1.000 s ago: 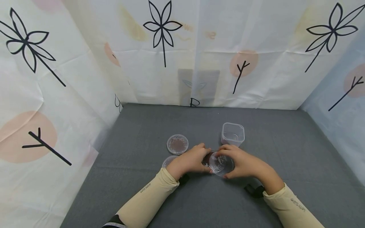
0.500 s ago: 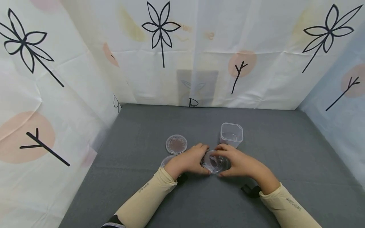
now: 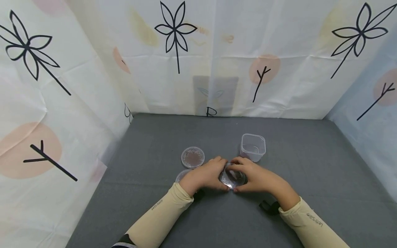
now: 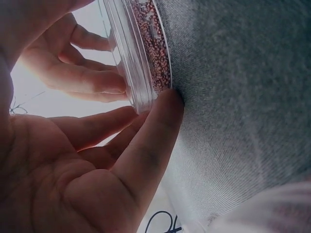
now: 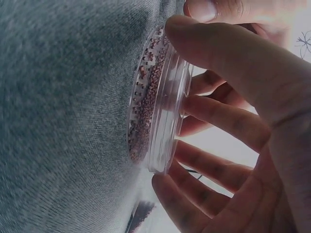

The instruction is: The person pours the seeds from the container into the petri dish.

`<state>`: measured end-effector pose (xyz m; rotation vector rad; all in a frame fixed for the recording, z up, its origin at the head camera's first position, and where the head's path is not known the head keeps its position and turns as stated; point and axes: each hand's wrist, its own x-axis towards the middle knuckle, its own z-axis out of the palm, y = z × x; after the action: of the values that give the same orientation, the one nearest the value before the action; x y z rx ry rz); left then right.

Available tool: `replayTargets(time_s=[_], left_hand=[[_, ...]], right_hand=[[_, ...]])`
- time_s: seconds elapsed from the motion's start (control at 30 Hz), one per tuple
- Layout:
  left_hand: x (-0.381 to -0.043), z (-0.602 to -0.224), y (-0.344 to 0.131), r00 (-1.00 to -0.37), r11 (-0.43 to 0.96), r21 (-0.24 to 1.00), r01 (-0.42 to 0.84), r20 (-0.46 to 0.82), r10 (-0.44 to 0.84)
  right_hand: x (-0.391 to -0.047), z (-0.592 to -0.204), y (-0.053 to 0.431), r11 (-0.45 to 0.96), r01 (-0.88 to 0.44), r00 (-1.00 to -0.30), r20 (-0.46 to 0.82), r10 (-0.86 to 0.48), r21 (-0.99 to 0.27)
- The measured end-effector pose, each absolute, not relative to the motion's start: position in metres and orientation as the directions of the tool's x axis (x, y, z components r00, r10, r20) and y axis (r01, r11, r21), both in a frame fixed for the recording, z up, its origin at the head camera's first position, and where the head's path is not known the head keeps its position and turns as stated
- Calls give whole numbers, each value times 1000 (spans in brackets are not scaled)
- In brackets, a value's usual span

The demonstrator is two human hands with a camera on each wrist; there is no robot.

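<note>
A round clear petri dish [image 4: 158,53] with small reddish-brown beads stands on the grey cloth between my two hands. Its clear lid [image 3: 231,179] sits over the top; whether it is fully seated I cannot tell. My left hand [image 3: 206,175] holds the dish from the left, its thumb low on the rim in the left wrist view. From the right, my right hand [image 3: 260,177] grips the lid's edge between thumb and fingers. In the right wrist view, the beads lie in a layer below the lid's side.
A second round dish [image 3: 193,157] of reddish-brown beads lies behind my left hand. Another clear round dish [image 3: 182,175] is partly hidden by that wrist. A clear square tub [image 3: 253,146] stands behind my right hand. Patterned white cloth [image 3: 217,44] walls the back and sides.
My right hand has moved left with the lid, bringing it from beside the dish to over it. The left hand has stayed at the dish.
</note>
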<state>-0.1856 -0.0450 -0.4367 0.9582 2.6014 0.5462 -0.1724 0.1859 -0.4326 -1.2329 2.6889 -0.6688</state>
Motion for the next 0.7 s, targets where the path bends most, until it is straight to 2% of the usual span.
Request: replayTargets(time_s=[0.13, 0.3, 0.43, 0.57, 0.7], left_hand=[[-187, -436, -49, -711, 679, 496, 542, -160, 685], [-190, -432, -58, -710, 662, 555, 503, -172, 683], [-191, -428, -65, -757, 699, 505, 507, -127, 641], [-191, -422, -74, -816, 742, 448, 499, -46, 576], [-191, -419, -87, -852, 747, 483, 456, -5, 523]], right_hand=[[-173, -434, 188, 576, -690, -667, 75, -741, -439], [-173, -428, 192, 624, -640, -717, 56, -695, -449], [-175, -421, 195, 643, -632, -751, 136, -646, -432], [-179, -415, 198, 629, -660, -746, 264, -611, -410], [-184, -411, 202, 627, -677, -736, 342, -584, -385]])
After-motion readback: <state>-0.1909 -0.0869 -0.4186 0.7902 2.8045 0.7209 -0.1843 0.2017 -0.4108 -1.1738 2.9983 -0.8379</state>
